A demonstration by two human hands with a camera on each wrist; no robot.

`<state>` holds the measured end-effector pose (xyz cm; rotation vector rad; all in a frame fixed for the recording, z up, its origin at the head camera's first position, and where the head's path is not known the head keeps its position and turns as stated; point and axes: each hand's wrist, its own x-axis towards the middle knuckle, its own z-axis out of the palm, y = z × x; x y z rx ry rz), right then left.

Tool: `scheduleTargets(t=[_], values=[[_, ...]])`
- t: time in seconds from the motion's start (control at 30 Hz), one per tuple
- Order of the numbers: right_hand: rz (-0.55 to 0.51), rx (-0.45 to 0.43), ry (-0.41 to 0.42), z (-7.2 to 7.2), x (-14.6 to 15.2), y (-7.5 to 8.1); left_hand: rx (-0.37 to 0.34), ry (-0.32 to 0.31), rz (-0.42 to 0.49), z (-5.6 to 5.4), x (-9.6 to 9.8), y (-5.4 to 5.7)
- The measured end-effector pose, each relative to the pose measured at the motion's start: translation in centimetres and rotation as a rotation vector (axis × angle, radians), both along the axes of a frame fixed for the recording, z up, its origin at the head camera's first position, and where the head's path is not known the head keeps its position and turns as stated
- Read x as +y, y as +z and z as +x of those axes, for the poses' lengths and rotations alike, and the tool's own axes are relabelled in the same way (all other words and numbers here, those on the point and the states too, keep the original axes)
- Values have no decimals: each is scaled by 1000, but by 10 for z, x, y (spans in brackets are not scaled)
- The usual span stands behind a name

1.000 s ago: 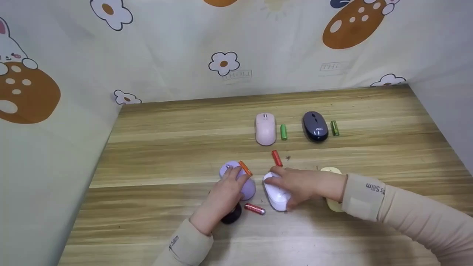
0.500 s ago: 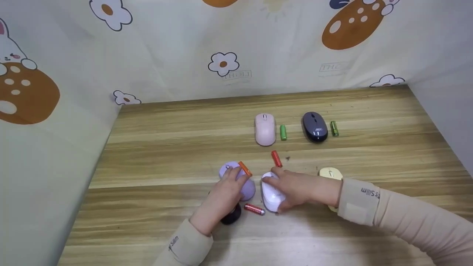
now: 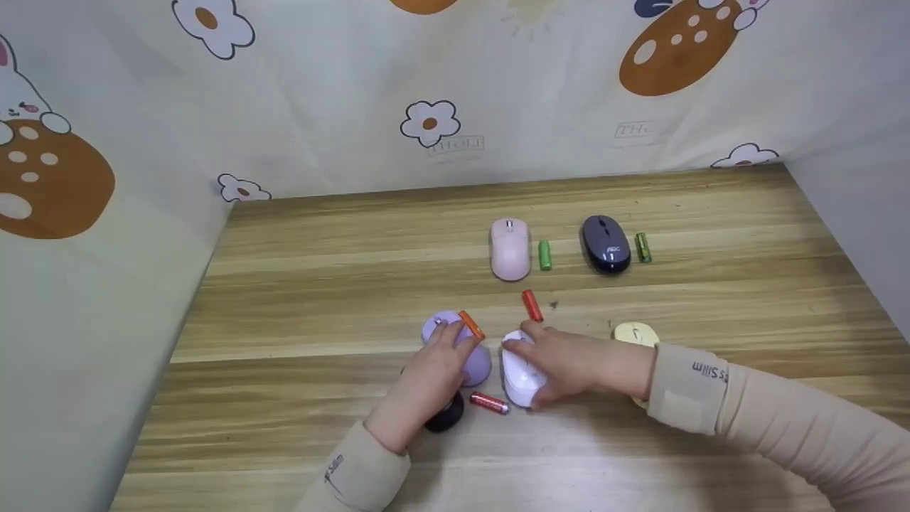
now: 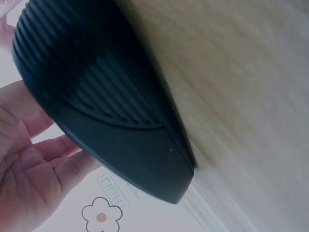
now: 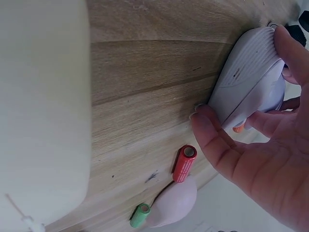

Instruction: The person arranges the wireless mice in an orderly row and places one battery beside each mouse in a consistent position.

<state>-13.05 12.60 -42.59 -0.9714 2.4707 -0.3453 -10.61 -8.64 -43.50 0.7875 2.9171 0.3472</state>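
Note:
In the head view my right hand (image 3: 572, 361) grips a white computer mouse (image 3: 522, 377), with the thumb at its near end and fingers at its far end. The right wrist view shows the ribbed side of that white mouse (image 5: 246, 72) low over the wood. My left hand (image 3: 426, 366) rests on a purple mouse (image 3: 478, 364), its fingers loosely bent. By those fingertips is an orange battery (image 3: 471, 324). A black mouse (image 3: 446, 416) sits partly under the left wrist and fills much of the left wrist view. Between the hands lies a red-and-silver battery (image 3: 490, 402).
Farther back stand a pink mouse (image 3: 510, 249) beside a green battery (image 3: 544, 254), and a dark grey mouse (image 3: 606, 244) beside a dark green battery (image 3: 643, 247). A red battery (image 3: 532, 306) lies beyond the white mouse. The right forearm partly covers a yellow mouse (image 3: 635, 333).
My right hand has slid the white mouse slightly left and turned it straighter. More of the yellow mouse's far end shows. The left hand has stayed in place.

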Motion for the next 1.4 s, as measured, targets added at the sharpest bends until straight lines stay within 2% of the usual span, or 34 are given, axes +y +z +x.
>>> scheduleTargets(t=[0.1, 0.17, 0.3, 0.4, 0.5, 0.63, 0.77, 0.93, 1.2, 1.4], values=[[-18, 9, 0, -5, 3, 6, 22, -11, 8, -1, 0, -2], [-26, 25, -27, -13, 6, 14, 15, -11, -2, -1, 1, -1], [-59, 78, -156, -41, 10, 31, -29, 4, -14, -2, 1, 1], [-77, 86, -251, -59, 10, 31, -48, 11, -9, -2, 1, 0], [-61, 91, -269, -69, 8, 20, -49, 9, -6, -2, 1, 0], [-45, 96, -268, -72, 3, 7, -47, 9, -10, -1, 1, 0], [-45, 95, -286, -72, -3, 1, -37, 6, -20, -1, 0, 1], [-32, 124, -289, -72, -6, -3, -22, 0, -3, -1, 0, 0], [6, 105, -296, -71, -7, -9, 19, -7, 3, 0, 0, -3], [-9, 175, -258, -66, -8, -12, 11, -7, -1, 0, 0, -3]])
